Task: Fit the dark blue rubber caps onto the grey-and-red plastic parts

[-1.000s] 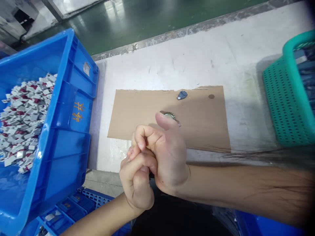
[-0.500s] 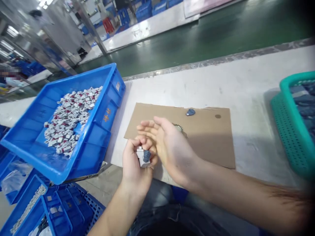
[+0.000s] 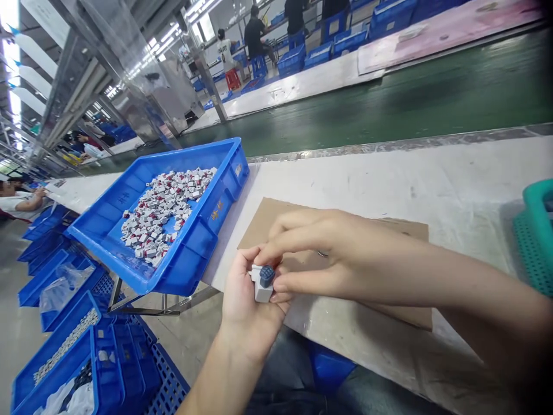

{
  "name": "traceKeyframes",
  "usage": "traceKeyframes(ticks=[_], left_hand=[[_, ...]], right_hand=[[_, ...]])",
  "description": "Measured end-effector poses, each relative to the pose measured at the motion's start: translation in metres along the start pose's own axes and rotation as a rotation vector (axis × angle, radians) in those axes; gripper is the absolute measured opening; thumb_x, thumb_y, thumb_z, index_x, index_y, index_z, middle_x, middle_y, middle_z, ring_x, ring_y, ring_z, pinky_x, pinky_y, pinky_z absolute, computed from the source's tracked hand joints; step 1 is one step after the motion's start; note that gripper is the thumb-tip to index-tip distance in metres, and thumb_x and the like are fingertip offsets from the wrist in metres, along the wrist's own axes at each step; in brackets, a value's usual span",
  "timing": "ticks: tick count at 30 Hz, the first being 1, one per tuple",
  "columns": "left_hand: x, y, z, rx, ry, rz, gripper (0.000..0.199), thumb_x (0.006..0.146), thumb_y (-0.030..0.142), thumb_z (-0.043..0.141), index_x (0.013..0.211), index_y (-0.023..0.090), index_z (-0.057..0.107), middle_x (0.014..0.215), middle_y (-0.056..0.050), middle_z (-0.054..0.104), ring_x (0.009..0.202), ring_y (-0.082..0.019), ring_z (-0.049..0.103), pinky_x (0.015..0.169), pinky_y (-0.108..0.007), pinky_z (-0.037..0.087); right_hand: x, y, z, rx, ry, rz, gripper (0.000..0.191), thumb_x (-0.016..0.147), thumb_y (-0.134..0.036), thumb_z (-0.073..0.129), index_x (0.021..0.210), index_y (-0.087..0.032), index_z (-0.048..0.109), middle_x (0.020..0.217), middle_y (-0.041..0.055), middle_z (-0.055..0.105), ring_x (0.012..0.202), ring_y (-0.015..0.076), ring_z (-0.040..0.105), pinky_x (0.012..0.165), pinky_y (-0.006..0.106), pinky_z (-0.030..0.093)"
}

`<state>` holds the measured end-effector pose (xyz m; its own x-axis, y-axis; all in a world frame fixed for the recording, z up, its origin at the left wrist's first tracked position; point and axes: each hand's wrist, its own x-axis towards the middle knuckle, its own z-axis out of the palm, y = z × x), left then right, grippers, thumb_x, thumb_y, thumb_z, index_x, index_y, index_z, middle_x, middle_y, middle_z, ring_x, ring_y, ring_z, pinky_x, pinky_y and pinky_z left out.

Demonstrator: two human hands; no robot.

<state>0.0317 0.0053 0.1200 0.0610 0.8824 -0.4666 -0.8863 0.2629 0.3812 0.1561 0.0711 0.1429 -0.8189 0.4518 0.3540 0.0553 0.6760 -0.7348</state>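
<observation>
My left hand (image 3: pixel 248 305) is closed around a small white block-shaped plastic part (image 3: pixel 262 293) with a dark blue ribbed piece (image 3: pixel 266 275) on its top side. From the right, my right hand (image 3: pixel 319 248) reaches over it. Its index fingertip lies at the part's upper edge and its thumb at the blue piece's right side, so the fingers close on the part from above. Part of the left fingers is hidden behind the right hand. Both hands are over the near edge of a brown cardboard sheet (image 3: pixel 259 222) on the white table.
A blue crate (image 3: pixel 190 276) of small white and dark red parts stands on the left. A green basket (image 3: pixel 531 248) is at the right edge. Beyond the table runs a green conveyor belt (image 3: pixel 328 109). Blue crates (image 3: pixel 116 369) stand low at left; people sit farther off.
My right hand has turned over, from palm raised beside the part to fingers down on it. The left hand still holds the part. The view has swung up and left.
</observation>
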Motion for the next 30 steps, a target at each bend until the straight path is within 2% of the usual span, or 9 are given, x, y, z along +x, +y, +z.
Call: traceKeyframes(ticks=[5, 9, 11, 13, 17, 23, 26, 28, 30], left_hand=[[0.001, -0.002, -0.003, 0.096, 0.089, 0.153, 0.025, 0.082, 0.017, 0.035, 0.059, 0.015, 0.044, 0.05, 0.006, 0.034, 0.036, -0.004, 0.031, 0.033, -0.014, 0.02], [0.004, -0.003, -0.008, 0.29, 0.158, 0.622, 0.022, 0.082, 0.019, 0.038, 0.062, 0.016, 0.048, 0.052, 0.005, 0.037, 0.045, -0.007, 0.039, 0.041, -0.015, 0.032], [0.004, -0.002, -0.012, 0.422, 0.118, 0.858, 0.022, 0.081, 0.019, 0.04, 0.062, 0.017, 0.05, 0.053, 0.004, 0.039, 0.049, -0.008, 0.041, 0.046, -0.017, 0.034], [0.003, -0.001, -0.015, 0.552, 0.071, 0.983, 0.021, 0.081, 0.019, 0.042, 0.063, 0.017, 0.052, 0.053, 0.004, 0.04, 0.05, -0.008, 0.039, 0.048, -0.018, 0.033], [0.001, -0.003, -0.018, 0.676, 0.039, 0.963, 0.021, 0.084, 0.021, 0.04, 0.066, 0.018, 0.052, 0.055, 0.004, 0.041, 0.049, -0.008, 0.038, 0.049, -0.019, 0.032], [0.006, 0.003, -0.012, 0.551, 0.014, 0.869, 0.021, 0.085, 0.024, 0.04, 0.067, 0.019, 0.048, 0.052, 0.005, 0.04, 0.046, -0.007, 0.037, 0.046, -0.017, 0.031], [0.004, 0.021, -0.016, 0.436, 0.076, 0.9, 0.018, 0.081, 0.021, 0.043, 0.063, 0.019, 0.045, 0.048, 0.006, 0.035, 0.04, -0.006, 0.032, 0.038, -0.015, 0.025], [-0.001, 0.033, -0.02, 0.372, 0.15, 0.955, 0.016, 0.078, 0.02, 0.045, 0.062, 0.02, 0.044, 0.047, 0.007, 0.033, 0.038, -0.006, 0.03, 0.035, -0.015, 0.022], [-0.006, 0.039, -0.023, 0.368, 0.149, 0.981, 0.014, 0.077, 0.021, 0.046, 0.063, 0.02, 0.045, 0.049, 0.007, 0.034, 0.039, -0.007, 0.031, 0.035, -0.015, 0.023]], right_hand=[[0.001, 0.003, 0.009, -0.111, -0.013, -0.097, 0.017, 0.077, -0.012, 0.059, 0.086, -0.022, 0.069, 0.08, 0.0009, 0.059, 0.073, 0.0133, 0.054, 0.064, 0.024, 0.039], [0.001, 0.003, 0.015, -0.11, 0.0, -0.035, 0.011, 0.079, -0.024, 0.061, 0.09, -0.021, 0.064, 0.081, 0.0006, 0.058, 0.072, 0.0136, 0.052, 0.061, 0.024, 0.036], [0.0, 0.003, 0.017, -0.082, 0.018, 0.064, 0.022, 0.077, -0.041, 0.063, 0.083, -0.02, 0.061, 0.073, -0.0008, 0.057, 0.063, 0.0128, 0.049, 0.053, 0.023, 0.033], [-0.002, 0.003, 0.019, -0.054, -0.002, 0.147, 0.033, 0.075, -0.051, 0.061, 0.071, -0.019, 0.057, 0.063, -0.0019, 0.054, 0.053, 0.0113, 0.044, 0.045, 0.023, 0.026], [-0.001, 0.002, 0.026, 0.004, -0.122, 0.134, 0.035, 0.083, -0.041, 0.053, 0.058, -0.016, 0.047, 0.052, -0.0027, 0.048, 0.045, 0.0086, 0.039, 0.043, 0.023, 0.02], [0.004, -0.001, 0.027, -0.119, -0.149, 0.067, 0.031, 0.088, -0.042, 0.047, 0.072, -0.017, 0.057, 0.064, 0.0014, 0.056, 0.056, 0.0125, 0.046, 0.049, 0.025, 0.024], [-0.001, -0.006, 0.008, -0.189, -0.035, 0.032, 0.036, 0.085, -0.042, 0.051, 0.059, -0.017, 0.049, 0.056, -0.0017, 0.052, 0.049, 0.0091, 0.042, 0.046, 0.025, 0.024], [-0.007, -0.009, -0.007, -0.257, 0.118, 0.044, 0.044, 0.085, -0.047, 0.046, 0.054, -0.017, 0.044, 0.048, -0.0041, 0.042, 0.042, 0.0062, 0.034, 0.043, 0.024, 0.022], [-0.012, -0.009, -0.016, -0.325, 0.284, 0.045, 0.049, 0.086, -0.055, 0.039, 0.055, -0.018, 0.046, 0.045, -0.0045, 0.037, 0.041, 0.0055, 0.032, 0.041, 0.024, 0.019]])
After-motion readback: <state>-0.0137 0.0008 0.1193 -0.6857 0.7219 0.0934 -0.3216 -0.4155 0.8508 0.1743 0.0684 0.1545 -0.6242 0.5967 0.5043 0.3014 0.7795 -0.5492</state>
